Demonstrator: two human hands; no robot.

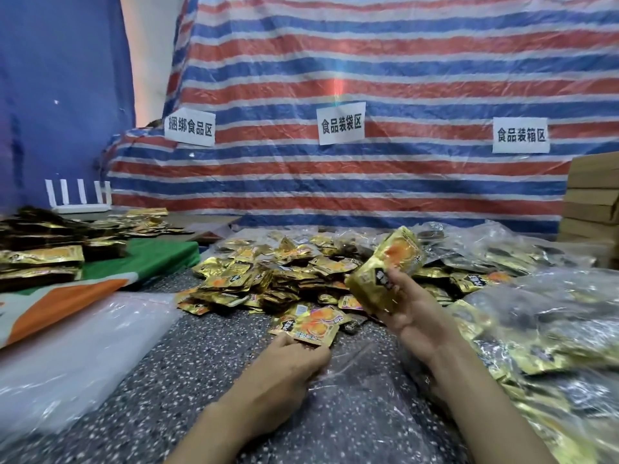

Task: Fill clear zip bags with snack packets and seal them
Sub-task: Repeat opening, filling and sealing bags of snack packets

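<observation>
Head view. Background: a striped tarp (368, 78) hangs as a wall, with three paper signs (340, 123) taped on it and a blue sheet (60, 95) at far left. The work surface is a dark speckled tabletop (187, 373).

A loose pile (268, 279) of gold packets sits at centre, beyond both hands. Filled bags (552, 313) are heaped along the right. Flat empty bags (67, 346) lie at left, beside a green-and-orange cloth (140, 266). Cardboard boxes (593, 195) stand at the far right edge.

Left grip (291, 363): pinches the near edge of a single packet (315, 326). The packet sits low at the pile's near edge, long axis roughly left to right.

Right grip (412, 313): grasps a stack (385, 272) of packets, raised above the pile, long axis tilted up and to the right.

Key relation: the packet lies down and left of the stack, near it but apart. The left grip is the nearer one to it.

A clear bag (355, 380) lies flat on the tabletop between the wrists. Which way its mouth faces cannot be told.

Judgement: a count of packets is being gathered and the clear bag is not yet loaded. The likely next move carries the packet up and right onto the stack, which means turning its axis to match.
</observation>
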